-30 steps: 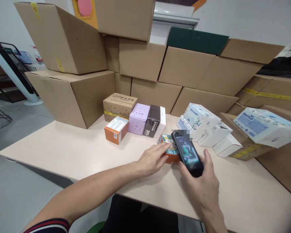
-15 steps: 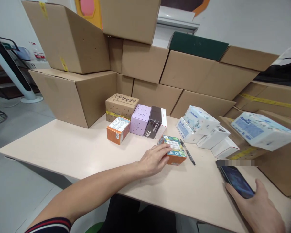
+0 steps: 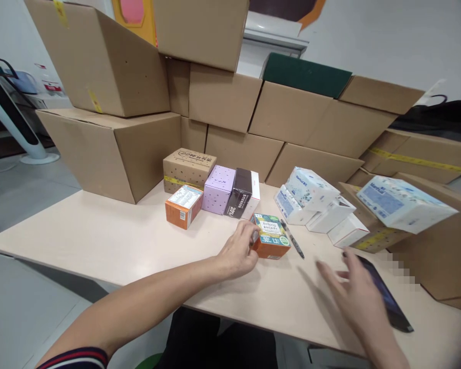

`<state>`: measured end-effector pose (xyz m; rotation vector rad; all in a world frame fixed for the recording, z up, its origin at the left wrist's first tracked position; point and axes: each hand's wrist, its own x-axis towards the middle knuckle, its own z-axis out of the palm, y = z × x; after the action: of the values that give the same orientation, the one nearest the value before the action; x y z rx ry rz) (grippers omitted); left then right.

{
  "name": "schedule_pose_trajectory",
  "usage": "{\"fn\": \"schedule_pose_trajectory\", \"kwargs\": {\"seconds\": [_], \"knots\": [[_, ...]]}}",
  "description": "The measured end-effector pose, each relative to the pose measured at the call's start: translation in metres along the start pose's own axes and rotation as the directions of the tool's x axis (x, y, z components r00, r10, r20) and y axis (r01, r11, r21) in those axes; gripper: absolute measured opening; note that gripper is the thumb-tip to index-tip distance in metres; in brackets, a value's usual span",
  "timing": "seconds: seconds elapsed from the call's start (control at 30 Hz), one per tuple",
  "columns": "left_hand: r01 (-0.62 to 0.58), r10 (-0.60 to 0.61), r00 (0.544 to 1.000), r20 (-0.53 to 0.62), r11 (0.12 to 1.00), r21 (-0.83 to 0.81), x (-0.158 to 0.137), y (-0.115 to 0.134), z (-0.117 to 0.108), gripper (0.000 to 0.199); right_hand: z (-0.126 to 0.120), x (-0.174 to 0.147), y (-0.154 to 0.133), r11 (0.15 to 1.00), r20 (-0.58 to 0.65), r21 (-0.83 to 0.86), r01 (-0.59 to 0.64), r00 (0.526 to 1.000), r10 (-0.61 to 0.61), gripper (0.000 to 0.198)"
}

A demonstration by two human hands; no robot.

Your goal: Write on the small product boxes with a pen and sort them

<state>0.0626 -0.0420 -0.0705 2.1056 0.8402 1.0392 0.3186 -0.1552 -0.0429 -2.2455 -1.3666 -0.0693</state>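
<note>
My left hand is at the left end of a small orange and teal carton, its curled fingers and thumb against that end. The carton rests on the table with its printed top up. A black pen lies just right of the carton. My right hand is in the air over the table, somewhat blurred, fingers apart and holding nothing. Behind it, a dark phone lies on the table, partly covered by the hand.
Farther back stand an orange box, a brown carton, a purple box and a dark box. White-blue tissue packs are stacked at right, another pack beside them. Large cardboard boxes wall the table's back.
My right hand has let go of the phone and moved left, leaving it on the table. My left hand has slid from the carton's top to its left end.
</note>
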Motion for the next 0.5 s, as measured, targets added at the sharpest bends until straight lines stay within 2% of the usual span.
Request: {"fn": "schedule_pose_trajectory", "kwargs": {"seconds": [0.03, 0.1, 0.17, 0.23, 0.33, 0.5], "knots": [[0.043, -0.043, 0.999, -0.003, 0.999, -0.013, 0.0, -0.002, 0.001, 0.059, 0.003, -0.003, -0.023, 0.998, 0.078, 0.042, 0.037, 0.996, -0.04, 0.09], [0.149, -0.149, 0.989, -0.002, 0.988, -0.05, 0.002, -0.006, 0.002, 0.052, 0.012, -0.008, -0.066, 0.984, 0.159, 0.004, 0.178, 0.971, -0.176, 0.079], [0.23, -0.23, 0.973, 0.015, 0.967, -0.107, 0.003, -0.011, 0.003, 0.045, 0.023, -0.01, -0.099, 0.95, 0.179, -0.125, 0.286, 0.948, -0.262, 0.074], [0.265, -0.264, 0.964, 0.03, 0.952, -0.151, 0.004, -0.014, 0.002, 0.041, 0.033, -0.009, -0.119, 0.903, 0.19, -0.264, 0.338, 0.936, -0.295, 0.073], [0.269, -0.269, 0.963, 0.023, 0.951, -0.152, 0.004, -0.015, 0.0, 0.037, 0.039, -0.004, -0.128, 0.884, 0.202, -0.337, 0.323, 0.942, -0.267, 0.068], [0.255, -0.253, 0.967, 0.045, 0.966, -0.047, 0.005, -0.01, 0.0, 0.034, 0.015, 0.011, -0.115, 0.95, 0.23, -0.201, 0.238, 0.955, -0.19, 0.065]]}}
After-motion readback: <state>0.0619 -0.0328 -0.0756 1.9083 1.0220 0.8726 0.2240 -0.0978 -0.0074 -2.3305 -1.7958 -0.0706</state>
